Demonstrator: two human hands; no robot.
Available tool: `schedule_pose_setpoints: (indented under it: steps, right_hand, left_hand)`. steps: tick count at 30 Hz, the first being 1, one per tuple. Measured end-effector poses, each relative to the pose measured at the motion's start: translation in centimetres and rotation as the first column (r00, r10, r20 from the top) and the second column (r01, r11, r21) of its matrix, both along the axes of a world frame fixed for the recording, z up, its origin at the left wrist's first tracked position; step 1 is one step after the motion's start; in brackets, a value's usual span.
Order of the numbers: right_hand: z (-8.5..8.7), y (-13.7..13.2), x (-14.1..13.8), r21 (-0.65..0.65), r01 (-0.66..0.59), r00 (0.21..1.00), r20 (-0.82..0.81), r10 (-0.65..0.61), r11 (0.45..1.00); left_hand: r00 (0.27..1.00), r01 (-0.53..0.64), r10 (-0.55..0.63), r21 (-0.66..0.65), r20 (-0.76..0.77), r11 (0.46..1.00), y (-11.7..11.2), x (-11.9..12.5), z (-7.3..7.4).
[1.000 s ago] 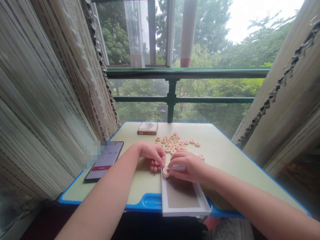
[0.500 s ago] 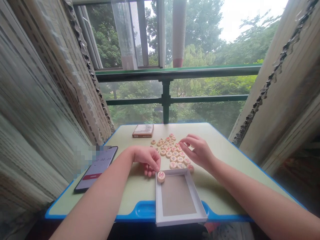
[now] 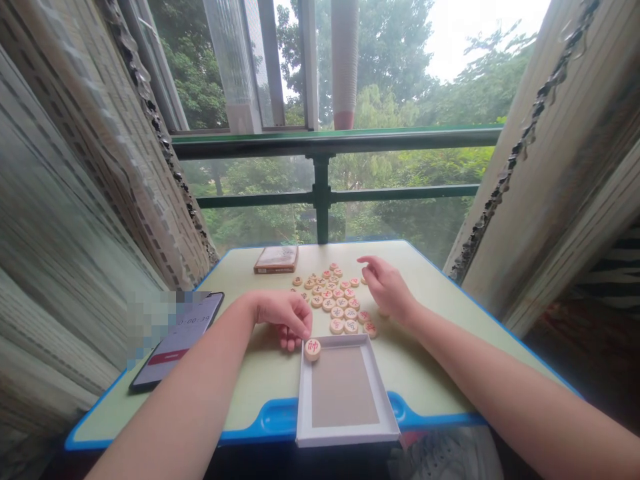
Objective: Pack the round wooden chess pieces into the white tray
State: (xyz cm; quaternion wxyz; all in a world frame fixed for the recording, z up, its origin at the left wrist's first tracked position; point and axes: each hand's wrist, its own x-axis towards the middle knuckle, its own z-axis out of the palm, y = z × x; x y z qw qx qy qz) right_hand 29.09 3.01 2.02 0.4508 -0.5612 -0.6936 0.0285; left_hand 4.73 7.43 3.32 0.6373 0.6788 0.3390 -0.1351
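Several round wooden chess pieces [image 3: 336,301] with red and dark characters lie in a cluster in the middle of the pale green table [image 3: 430,293]. One larger piece [image 3: 313,349] with a red character rests at the far left corner of a shallow white box tray [image 3: 343,433]. My left hand [image 3: 283,313] lies curled on the table with its fingertips just beside that piece. My right hand [image 3: 387,288] hovers over the far right edge of the cluster, its fingers bent into a pinch. Whatever they grip is hidden.
A phone [image 3: 176,339] with a timer on its screen lies at the table's left edge. A flat brown box [image 3: 276,259] sits at the far side. The table has a blue rim [image 3: 280,417]. Woven curtains hang on both sides, and a green railing stands behind.
My right hand left the large piece at the tray's corner and went forward to the far right of the cluster, its fingers closing. My left hand stayed by the piece.
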Motion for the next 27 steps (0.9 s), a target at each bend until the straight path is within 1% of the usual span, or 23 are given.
schedule_pose_setpoints:
  steps: [3, 6, 9, 12, 16, 19, 21, 23, 24, 27]
  right_hand:
    - [-0.1, 0.0, 0.1, -0.050, -0.024, 0.998, 0.051, 0.027, 0.998]
    - [-0.2, 0.0, 0.0, -0.036, -0.044, 0.996, 0.081, 0.046, 0.998]
    - [-0.5, 0.1, -0.2, -0.036, -0.111, 0.985, 0.130, 0.115, 0.993]
    - [-1.0, 0.2, -0.6, -0.077, -0.168, 0.962, 0.203, 0.180, 0.983]
    - [-1.1, 0.1, -0.8, -0.143, -0.140, 0.957, 0.234, 0.171, 0.980]
    - [-0.8, 0.0, -0.7, -0.121, -0.151, 0.948, 0.264, 0.179, 0.981]
    - [-0.4, -0.1, -0.5, -0.062, -0.120, 0.958, 0.255, 0.132, 0.991]
    - [0.0, 0.0, -0.1, -0.031, -0.054, 0.971, 0.233, 0.060, 0.998]
    - [0.3, 0.1, 0.1, -0.047, -0.018, 0.973, 0.231, 0.028, 0.999]
    - [0.8, 0.1, 0.8, -0.160, 0.103, 0.960, 0.275, -0.056, 0.982]
  left_hand:
    - [1.000, -0.007, 0.007, 0.002, -0.009, 1.000, -0.2, 0.1, 0.2]
    - [1.000, -0.010, 0.010, -0.001, -0.008, 1.000, -0.3, 0.2, 0.4]
    - [1.000, -0.013, 0.013, 0.001, -0.014, 1.000, -0.3, 0.2, 0.3]
    - [1.000, -0.015, 0.015, -0.004, -0.014, 1.000, 0.0, 0.1, 0.0]
    - [1.000, -0.002, 0.002, -0.010, -0.007, 1.000, 0.2, 0.1, -0.3]
    - [1.000, 0.001, -0.001, -0.008, -0.005, 1.000, 0.2, 0.1, -0.3]
    - [1.000, 0.000, 0.000, 0.000, -0.006, 1.000, 0.2, 0.0, -0.2]
    - [1.000, 0.011, -0.010, 0.014, -0.006, 1.000, 0.2, 0.0, -0.1]
    - [1.000, 0.021, -0.021, 0.019, -0.005, 1.000, 0.2, 0.0, 0.0]
    - [0.998, 0.056, -0.056, 0.029, -0.005, 0.998, 0.2, 0.0, 0.2]
